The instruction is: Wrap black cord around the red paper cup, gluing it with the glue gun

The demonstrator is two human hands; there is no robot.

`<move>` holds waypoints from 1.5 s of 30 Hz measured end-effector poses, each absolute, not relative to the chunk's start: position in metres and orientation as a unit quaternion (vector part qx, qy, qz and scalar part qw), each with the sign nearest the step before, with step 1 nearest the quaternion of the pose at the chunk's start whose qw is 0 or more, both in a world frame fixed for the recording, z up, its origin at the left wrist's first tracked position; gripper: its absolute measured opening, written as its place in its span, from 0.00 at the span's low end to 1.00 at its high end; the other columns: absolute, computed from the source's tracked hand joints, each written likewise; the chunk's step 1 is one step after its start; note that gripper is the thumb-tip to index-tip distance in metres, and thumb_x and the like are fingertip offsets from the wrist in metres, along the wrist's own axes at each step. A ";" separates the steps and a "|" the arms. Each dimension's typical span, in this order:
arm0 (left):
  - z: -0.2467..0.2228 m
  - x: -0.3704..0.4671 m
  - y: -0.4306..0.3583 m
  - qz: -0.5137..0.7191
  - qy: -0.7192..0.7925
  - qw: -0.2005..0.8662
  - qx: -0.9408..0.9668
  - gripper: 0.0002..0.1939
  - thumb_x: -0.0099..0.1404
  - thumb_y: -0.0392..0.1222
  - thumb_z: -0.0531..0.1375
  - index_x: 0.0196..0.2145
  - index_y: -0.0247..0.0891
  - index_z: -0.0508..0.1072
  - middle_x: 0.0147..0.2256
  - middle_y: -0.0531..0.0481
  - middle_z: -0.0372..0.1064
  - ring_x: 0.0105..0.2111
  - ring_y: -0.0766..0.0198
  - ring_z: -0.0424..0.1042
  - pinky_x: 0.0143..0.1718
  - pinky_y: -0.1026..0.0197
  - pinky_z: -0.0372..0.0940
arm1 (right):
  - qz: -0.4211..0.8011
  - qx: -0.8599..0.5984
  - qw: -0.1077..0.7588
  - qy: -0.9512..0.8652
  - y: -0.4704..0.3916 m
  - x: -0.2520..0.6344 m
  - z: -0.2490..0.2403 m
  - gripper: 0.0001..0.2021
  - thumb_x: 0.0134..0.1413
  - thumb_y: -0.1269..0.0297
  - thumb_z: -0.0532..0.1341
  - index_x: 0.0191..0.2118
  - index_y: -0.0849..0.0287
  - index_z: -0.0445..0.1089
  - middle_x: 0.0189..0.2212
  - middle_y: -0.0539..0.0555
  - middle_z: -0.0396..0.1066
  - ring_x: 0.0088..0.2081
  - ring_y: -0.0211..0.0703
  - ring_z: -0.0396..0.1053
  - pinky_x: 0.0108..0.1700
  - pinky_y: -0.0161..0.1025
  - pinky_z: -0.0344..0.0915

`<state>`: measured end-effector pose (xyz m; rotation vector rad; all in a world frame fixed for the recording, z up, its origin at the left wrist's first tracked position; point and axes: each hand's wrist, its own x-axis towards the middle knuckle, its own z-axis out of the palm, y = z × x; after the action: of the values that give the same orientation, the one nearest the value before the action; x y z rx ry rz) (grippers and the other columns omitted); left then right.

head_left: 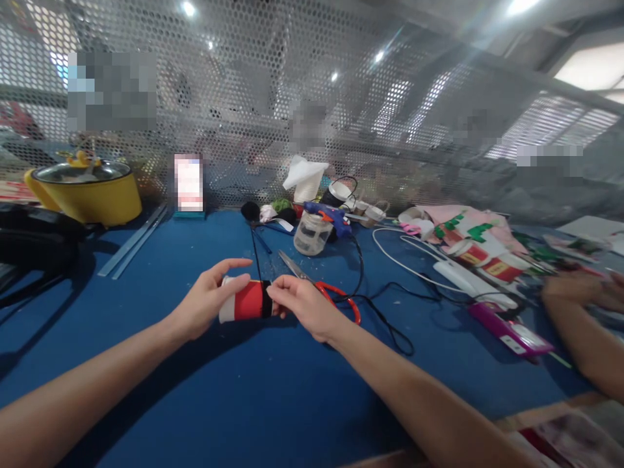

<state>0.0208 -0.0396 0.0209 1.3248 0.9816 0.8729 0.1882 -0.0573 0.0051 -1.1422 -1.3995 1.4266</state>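
Observation:
A paper cup point(248, 301), white with a red wrap and a black band, lies on its side just above the blue table. My left hand point(207, 296) grips its white end, thumb along the top and index finger stretched out past it. At the other end, the fingers of my right hand point(299, 302) are closed on the cup by the black band point(266, 299). A thin black yarn point(255, 250) runs from the band back to a dark yarn ball point(250, 211). Right behind my right hand lie scissors point(336, 296) with red-orange handles, blades pointing away.
A blue glue gun point(336, 218) rests by a clear plastic jar point(312, 234), its cord trailing right. A yellow pot point(92, 195) and a lit phone point(189, 185) stand at the back left. On the right are a purple device point(509, 330), a white power strip point(472, 284) and another person's arm point(580, 325).

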 end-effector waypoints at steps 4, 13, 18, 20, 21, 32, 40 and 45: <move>0.020 0.022 -0.038 0.383 0.422 0.627 0.531 0.20 0.52 0.44 0.60 0.42 0.35 0.65 0.28 0.50 0.69 0.21 0.69 0.65 0.21 0.69 0.59 | 0.537 -0.460 0.384 -0.593 -0.058 0.188 0.004 0.09 0.48 0.60 0.55 0.25 0.60 0.59 0.19 0.46 0.62 0.22 0.33 0.61 0.26 0.33 0.57; 0.016 0.024 -0.045 0.354 0.392 0.525 0.667 0.11 0.56 0.41 0.56 0.37 0.37 0.71 0.28 0.50 0.69 0.26 0.68 0.66 0.27 0.68 0.59 | 0.465 -0.433 0.432 -0.640 -0.052 0.193 0.010 0.16 0.57 0.59 0.45 0.44 0.58 0.63 0.46 0.55 0.65 0.48 0.39 0.61 0.48 0.40 0.57; 0.015 0.024 -0.047 0.334 0.387 0.475 0.717 0.10 0.55 0.42 0.55 0.34 0.36 0.72 0.29 0.50 0.70 0.29 0.65 0.67 0.31 0.65 0.60 | 0.465 -0.400 0.398 -0.682 -0.055 0.182 0.020 0.18 0.58 0.61 0.43 0.44 0.60 0.65 0.47 0.55 0.65 0.49 0.37 0.61 0.53 0.39 0.52; 0.014 0.024 -0.047 0.323 0.393 0.469 0.722 0.11 0.56 0.44 0.55 0.32 0.34 0.72 0.28 0.50 0.70 0.27 0.65 0.66 0.29 0.65 0.61 | 0.452 -0.397 0.394 -0.695 -0.054 0.180 0.024 0.17 0.57 0.62 0.44 0.43 0.61 0.65 0.45 0.56 0.67 0.48 0.38 0.62 0.51 0.39 0.54; 0.014 0.024 -0.047 0.318 0.403 0.463 0.722 0.12 0.56 0.45 0.54 0.30 0.34 0.72 0.26 0.50 0.69 0.25 0.66 0.66 0.27 0.66 0.60 | 0.440 -0.404 0.394 -0.699 -0.052 0.180 0.025 0.16 0.56 0.62 0.46 0.43 0.61 0.66 0.44 0.56 0.68 0.46 0.39 0.64 0.49 0.39 0.57; 0.020 0.023 -0.046 0.342 0.461 0.408 0.710 0.12 0.54 0.46 0.55 0.28 0.34 0.71 0.26 0.48 0.72 0.26 0.64 0.69 0.27 0.65 0.62 | 0.160 -0.631 0.570 -0.500 0.010 0.279 0.068 0.08 0.47 0.61 0.57 0.27 0.60 0.62 0.15 0.44 0.58 0.21 0.33 0.58 0.25 0.30 0.58; 0.022 0.020 -0.042 0.327 0.478 0.362 0.730 0.13 0.54 0.47 0.54 0.28 0.35 0.72 0.28 0.47 0.73 0.30 0.61 0.70 0.28 0.65 0.62 | 0.411 -0.671 0.443 -0.429 0.033 0.289 0.058 0.12 0.51 0.61 0.56 0.22 0.63 0.62 0.14 0.52 0.65 0.15 0.35 0.64 0.19 0.35 0.65; 0.022 0.018 -0.038 0.326 0.485 0.345 0.735 0.13 0.55 0.46 0.53 0.30 0.35 0.72 0.28 0.47 0.72 0.29 0.61 0.69 0.28 0.64 0.61 | 0.420 -0.634 0.496 -0.420 0.036 0.286 0.049 0.08 0.49 0.69 0.56 0.23 0.64 0.62 0.12 0.47 0.63 0.13 0.30 0.60 0.13 0.26 0.58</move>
<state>0.0185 -0.0383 0.0219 1.9082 1.2584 0.8453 0.2862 0.0360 0.0487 -1.5352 -1.0175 1.0169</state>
